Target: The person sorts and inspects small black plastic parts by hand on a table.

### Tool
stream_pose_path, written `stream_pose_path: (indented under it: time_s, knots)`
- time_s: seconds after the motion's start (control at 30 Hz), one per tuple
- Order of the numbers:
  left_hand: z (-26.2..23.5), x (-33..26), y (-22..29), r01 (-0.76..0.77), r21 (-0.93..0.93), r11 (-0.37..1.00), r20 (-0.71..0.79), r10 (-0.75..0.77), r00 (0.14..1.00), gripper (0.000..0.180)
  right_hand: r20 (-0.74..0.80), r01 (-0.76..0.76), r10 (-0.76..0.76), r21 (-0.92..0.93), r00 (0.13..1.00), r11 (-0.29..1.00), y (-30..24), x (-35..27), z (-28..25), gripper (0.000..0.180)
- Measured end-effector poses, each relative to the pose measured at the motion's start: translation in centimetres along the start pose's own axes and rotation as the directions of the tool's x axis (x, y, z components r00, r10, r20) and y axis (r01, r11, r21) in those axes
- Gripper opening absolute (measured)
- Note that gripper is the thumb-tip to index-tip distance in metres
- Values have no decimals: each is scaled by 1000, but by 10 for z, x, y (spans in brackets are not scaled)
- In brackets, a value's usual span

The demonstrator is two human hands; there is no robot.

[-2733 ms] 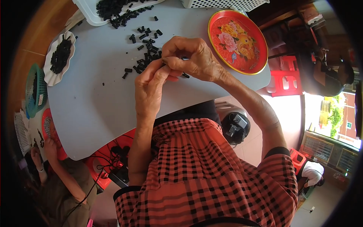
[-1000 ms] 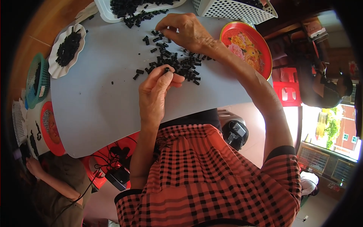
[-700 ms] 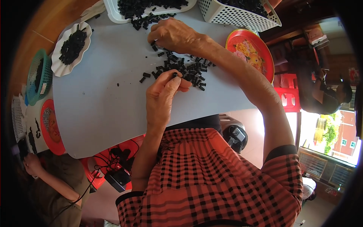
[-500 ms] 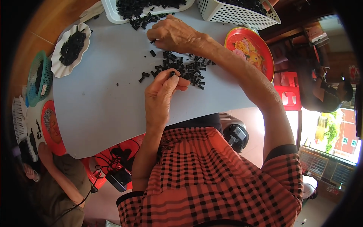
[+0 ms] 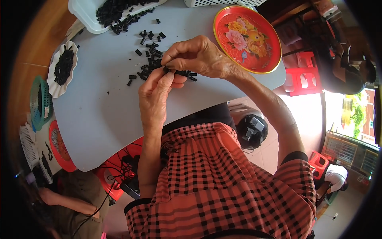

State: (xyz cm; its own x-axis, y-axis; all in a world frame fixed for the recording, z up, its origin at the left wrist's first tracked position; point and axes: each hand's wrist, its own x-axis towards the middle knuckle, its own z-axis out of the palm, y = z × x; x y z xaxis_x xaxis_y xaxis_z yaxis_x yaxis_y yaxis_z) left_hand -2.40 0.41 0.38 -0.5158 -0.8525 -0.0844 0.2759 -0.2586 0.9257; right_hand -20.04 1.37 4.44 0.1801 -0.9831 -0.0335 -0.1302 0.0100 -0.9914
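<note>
Small black cylindrical parts (image 5: 148, 63) lie scattered in a loose pile on the grey table (image 5: 99, 115). My left hand (image 5: 155, 97) and my right hand (image 5: 197, 57) meet just above the near edge of that pile. Both pinch the same small black part (image 5: 175, 72) between their fingertips, the left from below and the right from above. The right hand's fingers curl over the piece and hide most of it.
A white tray (image 5: 85, 14) heaped with black parts stands at the far edge. A white scalloped dish (image 5: 59, 69) of parts sits at the left, a red flowered round tray (image 5: 246, 38) at the right. A teal basket (image 5: 39, 101) and another person (image 5: 67, 203) are lower left.
My right hand has come back from the far pile to meet my left hand. Both now pinch one black part. The view has tilted, so the table sits lower.
</note>
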Motion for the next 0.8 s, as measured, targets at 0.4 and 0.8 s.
stream_pose_path:
  time_s: [0.4, 0.8]
  knots:
    - [10, -6, 9, 31, 19, 999, 36, -32, 999, 24, -15, 92, -91, 69, 996, 993, 9, -11, -5, 15]
    - [5, -5, 2, 76, -32, 997, 88, -73, 993, 22, -28, 158, -161, -76, 987, 985, 16, -14, -3, 12]
